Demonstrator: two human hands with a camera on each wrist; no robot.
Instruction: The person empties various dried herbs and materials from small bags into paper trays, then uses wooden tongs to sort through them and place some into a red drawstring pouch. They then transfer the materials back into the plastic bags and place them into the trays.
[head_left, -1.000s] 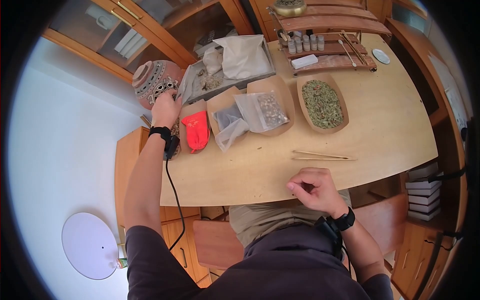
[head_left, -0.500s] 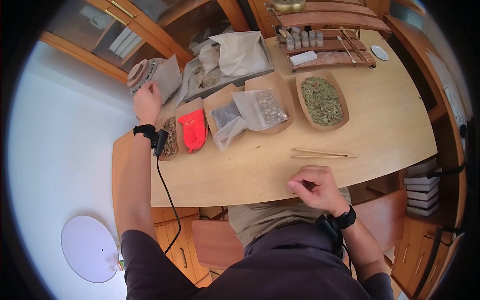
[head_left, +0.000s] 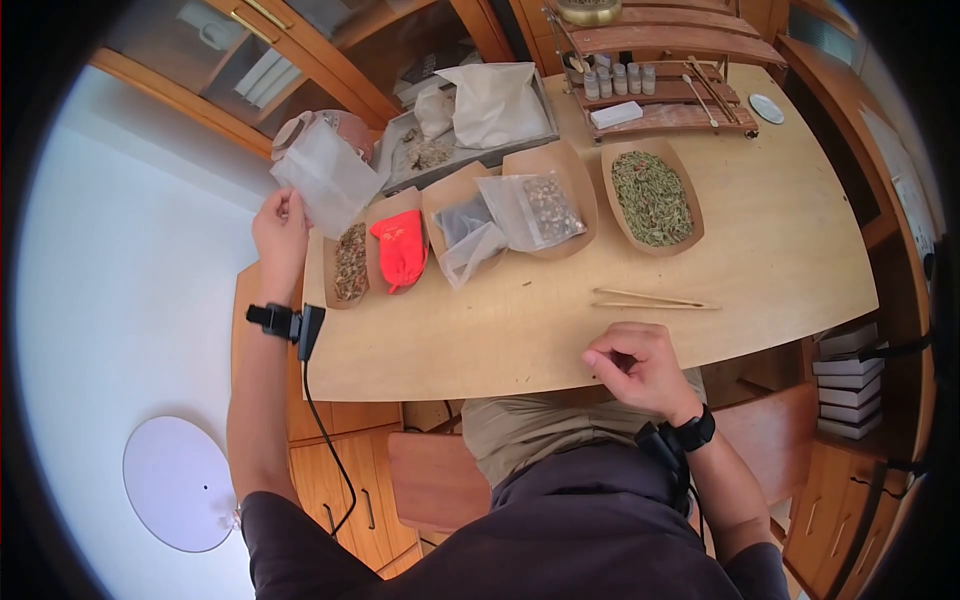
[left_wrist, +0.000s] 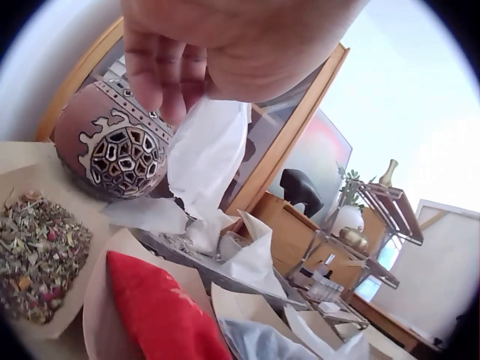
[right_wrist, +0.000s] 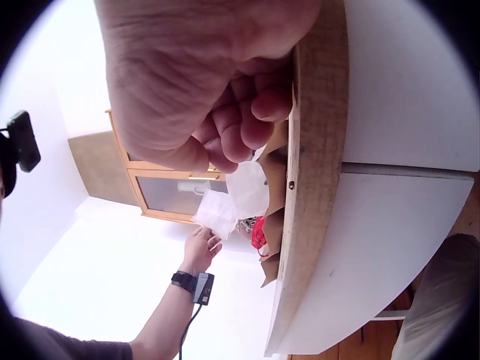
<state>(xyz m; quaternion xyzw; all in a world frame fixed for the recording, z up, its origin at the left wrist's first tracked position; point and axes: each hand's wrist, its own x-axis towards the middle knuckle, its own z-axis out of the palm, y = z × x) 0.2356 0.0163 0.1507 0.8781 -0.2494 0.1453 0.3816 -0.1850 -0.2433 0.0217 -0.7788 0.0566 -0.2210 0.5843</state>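
My left hand [head_left: 281, 232] pinches the edge of a translucent white bag [head_left: 325, 175], which hangs flat and looks empty, above the back left of the table. In the left wrist view the bag [left_wrist: 210, 154] droops below the fingertips, in front of a patterned clay pot [left_wrist: 124, 157]. Below the hand stands a paper tray of mixed dried herbs [head_left: 351, 262], beside a tray with a red cloth pouch [head_left: 401, 248]. My right hand [head_left: 640, 365] rests at the front table edge, fingers loosely curled and holding nothing. Wooden tweezers [head_left: 655, 300] lie just beyond it.
Further right are trays with a dark-filled sheer bag [head_left: 465, 228], a clear bag of brownish pieces [head_left: 545, 212] and green dried herbs [head_left: 652, 200]. A grey tray [head_left: 400, 180] holds white bags [head_left: 495, 105] behind them. A wooden rack [head_left: 660, 110] with small bottles stands at the back.
My left hand has come back from beside the clay pot, moving left and toward me, with the white bag lifted out into view. The right hand has stayed at the table edge.
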